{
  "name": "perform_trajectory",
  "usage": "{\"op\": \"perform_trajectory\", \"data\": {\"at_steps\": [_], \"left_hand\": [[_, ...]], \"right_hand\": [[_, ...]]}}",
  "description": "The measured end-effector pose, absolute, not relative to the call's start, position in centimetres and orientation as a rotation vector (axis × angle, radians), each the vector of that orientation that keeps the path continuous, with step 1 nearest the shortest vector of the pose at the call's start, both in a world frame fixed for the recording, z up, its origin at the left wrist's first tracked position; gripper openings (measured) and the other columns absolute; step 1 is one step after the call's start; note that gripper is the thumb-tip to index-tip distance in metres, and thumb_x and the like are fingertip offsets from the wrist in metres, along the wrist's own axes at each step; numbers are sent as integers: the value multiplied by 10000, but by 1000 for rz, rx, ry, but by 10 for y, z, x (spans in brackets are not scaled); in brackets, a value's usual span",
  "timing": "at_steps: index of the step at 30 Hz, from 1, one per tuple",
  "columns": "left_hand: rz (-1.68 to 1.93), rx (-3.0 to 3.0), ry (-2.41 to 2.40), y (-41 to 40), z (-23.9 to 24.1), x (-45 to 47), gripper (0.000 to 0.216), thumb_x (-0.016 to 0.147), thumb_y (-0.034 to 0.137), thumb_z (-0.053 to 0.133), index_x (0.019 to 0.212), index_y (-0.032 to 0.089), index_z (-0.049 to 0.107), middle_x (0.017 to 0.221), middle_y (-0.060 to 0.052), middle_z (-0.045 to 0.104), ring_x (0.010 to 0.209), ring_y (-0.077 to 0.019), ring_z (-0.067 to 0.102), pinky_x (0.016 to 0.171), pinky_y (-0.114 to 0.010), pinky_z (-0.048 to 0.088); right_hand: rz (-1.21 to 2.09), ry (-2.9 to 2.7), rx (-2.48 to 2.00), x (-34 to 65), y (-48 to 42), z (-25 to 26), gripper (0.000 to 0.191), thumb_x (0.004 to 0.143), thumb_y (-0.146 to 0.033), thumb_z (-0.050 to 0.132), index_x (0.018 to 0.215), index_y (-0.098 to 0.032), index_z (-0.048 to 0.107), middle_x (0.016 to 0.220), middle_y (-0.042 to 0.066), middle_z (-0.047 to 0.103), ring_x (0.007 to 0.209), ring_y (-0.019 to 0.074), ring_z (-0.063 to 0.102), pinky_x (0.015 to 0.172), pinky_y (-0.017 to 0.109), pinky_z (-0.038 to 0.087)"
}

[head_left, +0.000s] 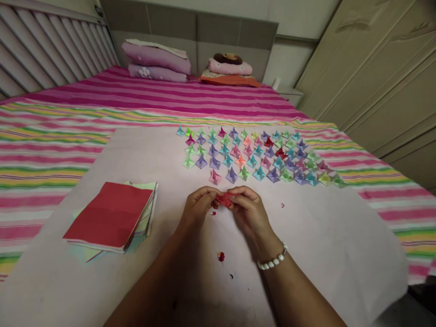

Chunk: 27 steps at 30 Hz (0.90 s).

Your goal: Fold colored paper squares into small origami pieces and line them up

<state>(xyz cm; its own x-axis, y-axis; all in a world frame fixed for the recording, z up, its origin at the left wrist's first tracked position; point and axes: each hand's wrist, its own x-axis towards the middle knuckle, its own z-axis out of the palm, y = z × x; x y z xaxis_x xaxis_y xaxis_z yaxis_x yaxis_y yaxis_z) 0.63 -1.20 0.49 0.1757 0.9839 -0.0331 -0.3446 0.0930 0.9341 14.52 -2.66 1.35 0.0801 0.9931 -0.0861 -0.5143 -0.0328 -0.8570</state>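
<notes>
A small red folded paper piece (224,199) is pinched between both hands over a pale board (340,245) that lies on the bed. My left hand (198,206) grips its left side with curled fingers. My right hand (248,210), with a white bead bracelet at the wrist, grips its right side. Just beyond the hands lie several rows of small folded paper shapes (252,154) in many colours. A stack of paper sheets with a red sheet on top (112,217) rests to the left.
Tiny red paper scraps (221,257) lie on the board near my forearms. The board sits on a pink striped bedspread (68,136). Folded quilts and pillows (156,61) are at the headboard, and a wardrobe (381,77) stands at the right.
</notes>
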Motion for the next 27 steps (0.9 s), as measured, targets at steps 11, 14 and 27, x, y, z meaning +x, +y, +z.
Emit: {"op": "perform_trajectory", "data": {"at_steps": [11,14,27], "left_hand": [[1177,1081,980,-14,9,9,264,605,282,815,738,164,619,593,22,617,541,-89,526,517,-204,402],[1214,1091,1000,-14,9,8,258,597,265,815,733,167,619,571,35,589,519,-81,500,505,-202,399],[1318,1369,1031,-18,7,12,113,685,195,727,723,176,622,691,2,616,670,-124,550,653,-242,441]], "right_hand": [[1364,-780,-901,146,-27,11,261,620,-156,731,875,-212,730,612,-28,669,543,113,565,595,262,459],[1420,-742,-832,147,-27,12,292,634,-167,710,923,-204,719,596,-33,639,553,119,564,605,266,464],[1332,-828,-942,145,-26,12,201,584,-274,847,723,-199,722,625,-16,654,561,111,538,591,256,450]]}}
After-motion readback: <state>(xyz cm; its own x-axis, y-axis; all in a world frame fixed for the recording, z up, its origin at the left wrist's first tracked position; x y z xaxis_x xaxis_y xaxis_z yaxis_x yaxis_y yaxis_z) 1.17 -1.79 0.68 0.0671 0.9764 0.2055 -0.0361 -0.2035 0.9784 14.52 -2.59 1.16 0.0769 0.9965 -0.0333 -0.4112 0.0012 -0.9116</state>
